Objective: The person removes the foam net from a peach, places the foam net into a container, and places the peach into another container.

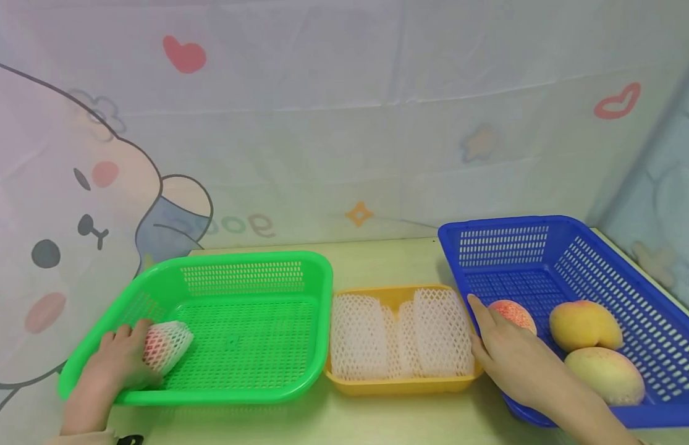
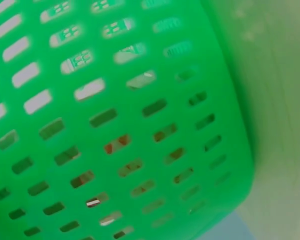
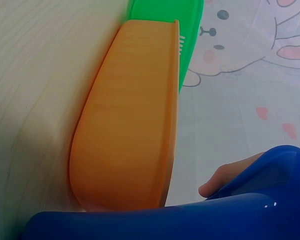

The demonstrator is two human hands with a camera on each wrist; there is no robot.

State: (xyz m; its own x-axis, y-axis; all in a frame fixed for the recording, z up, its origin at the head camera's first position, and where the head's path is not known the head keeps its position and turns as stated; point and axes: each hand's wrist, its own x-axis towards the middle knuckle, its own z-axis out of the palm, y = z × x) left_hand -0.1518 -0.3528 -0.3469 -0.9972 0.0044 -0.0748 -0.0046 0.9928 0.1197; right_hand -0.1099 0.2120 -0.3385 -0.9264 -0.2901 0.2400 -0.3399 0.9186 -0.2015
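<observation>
At the left end of the green basket (image 1: 233, 346), my left hand (image 1: 117, 358) has its fingers curled over a reddish peach in a white foam net sleeve (image 1: 169, 346). Only the basket's slotted outer wall (image 2: 120, 130) fills the left wrist view, hiding most of that hand. My right hand (image 1: 516, 355) reaches over the left rim of the blue basket (image 1: 502, 247), index finger and thumb stretched toward the rim. Just beyond its knuckles a red-speckled peach (image 1: 513, 314) shows, partly covered by the hand. One fingertip (image 3: 220, 182) pokes past the blue rim in the right wrist view.
Between the baskets stands a yellow tray (image 1: 402, 387) with several white foam net sleeves (image 1: 358, 337). Two yellowish peaches (image 1: 586, 326) lie on the right inside the blue basket. A printed cloth (image 1: 344, 136) hangs behind the pale wooden table (image 1: 388, 259).
</observation>
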